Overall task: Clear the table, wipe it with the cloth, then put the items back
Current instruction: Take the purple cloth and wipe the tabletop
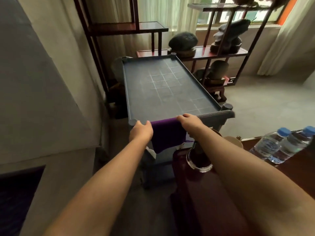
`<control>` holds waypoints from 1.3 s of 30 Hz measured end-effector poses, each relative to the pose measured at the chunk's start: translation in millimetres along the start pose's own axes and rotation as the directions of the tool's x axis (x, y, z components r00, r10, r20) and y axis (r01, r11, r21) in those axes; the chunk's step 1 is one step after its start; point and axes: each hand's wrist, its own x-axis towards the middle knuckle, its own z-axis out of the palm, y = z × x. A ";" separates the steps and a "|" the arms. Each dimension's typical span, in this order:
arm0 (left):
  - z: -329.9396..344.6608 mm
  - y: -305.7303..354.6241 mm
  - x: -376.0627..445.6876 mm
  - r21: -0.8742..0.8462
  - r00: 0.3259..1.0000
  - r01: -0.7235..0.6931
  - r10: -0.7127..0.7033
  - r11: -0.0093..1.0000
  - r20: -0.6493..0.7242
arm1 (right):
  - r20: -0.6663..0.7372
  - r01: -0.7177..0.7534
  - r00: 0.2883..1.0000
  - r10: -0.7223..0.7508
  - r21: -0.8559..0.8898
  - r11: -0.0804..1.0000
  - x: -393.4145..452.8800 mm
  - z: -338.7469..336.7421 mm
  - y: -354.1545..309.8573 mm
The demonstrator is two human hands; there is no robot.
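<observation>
Held cloth (167, 133) draped over bare desk (170, 92) rim, left hand (142, 132) and right hand (189, 121) grips pinching its corners, likely hanging it flat.

I see two bare forearms with no sleeves, each ending in a bare hand: left hand (141, 132), right hand (189, 122). Neither wrist carries a watch, band or glove.
</observation>
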 end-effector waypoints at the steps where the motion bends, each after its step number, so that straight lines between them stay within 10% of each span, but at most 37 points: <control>1: -1.6 0.1 2.6 -0.074 0.999 0.042 -0.042 0.996 0.003 | 0.018 -0.007 1.000 0.006 0.055 0.998 1.2 3.4 -0.3; 17: 17.9 -2.4 -9.1 -0.390 0.999 0.040 -0.036 0.920 0.018 | -0.190 0.045 0.980 -0.055 -0.059 0.997 -6.0 8.8 -9.7; 24: -5.9 10.8 -11.3 -0.564 1.000 0.022 -0.024 0.826 0.004 | -0.054 -0.020 0.997 0.049 0.438 0.899 -12.8 0.9 -23.3; 33: -25.0 24.8 -17.4 -0.656 0.997 -0.032 0.066 0.754 0.027 | 0.095 -0.070 0.995 0.003 0.705 0.706 -31.6 -19.7 -38.7; 39: -38.7 44.6 -33.2 -0.663 0.989 -0.109 0.145 0.740 -0.001 | -0.056 0.062 0.998 -0.033 0.666 0.744 -53.2 -47.0 -44.9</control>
